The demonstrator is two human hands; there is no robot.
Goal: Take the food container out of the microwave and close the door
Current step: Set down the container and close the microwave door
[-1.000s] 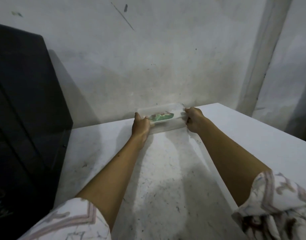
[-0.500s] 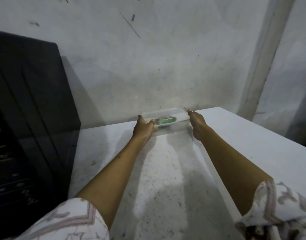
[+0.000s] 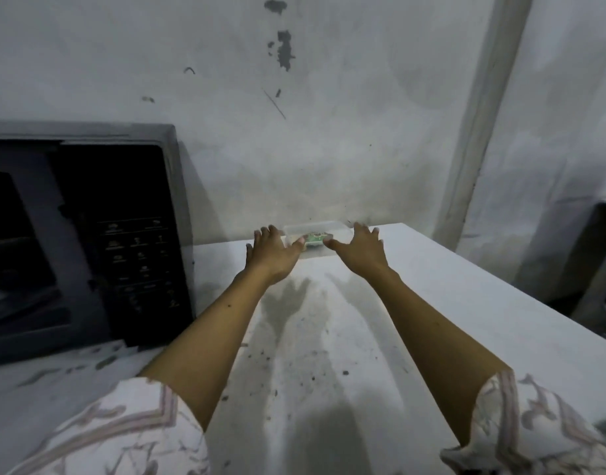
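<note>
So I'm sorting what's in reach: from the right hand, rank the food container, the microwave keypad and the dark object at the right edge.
From the right hand:
1. Food container, just left, against the wall.
2. Microwave keypad, far left.
3. Dark object, far right edge, past the counter.

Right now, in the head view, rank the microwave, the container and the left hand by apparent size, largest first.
1. Microwave.
2. Left hand.
3. Container, though it sits farther away and is partly hidden, so 2 and 3 are unsure.

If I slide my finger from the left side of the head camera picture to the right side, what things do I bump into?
Microwave → left hand → food container → right hand → a dark, blurry thing at the right edge, too unclear to name.
</note>
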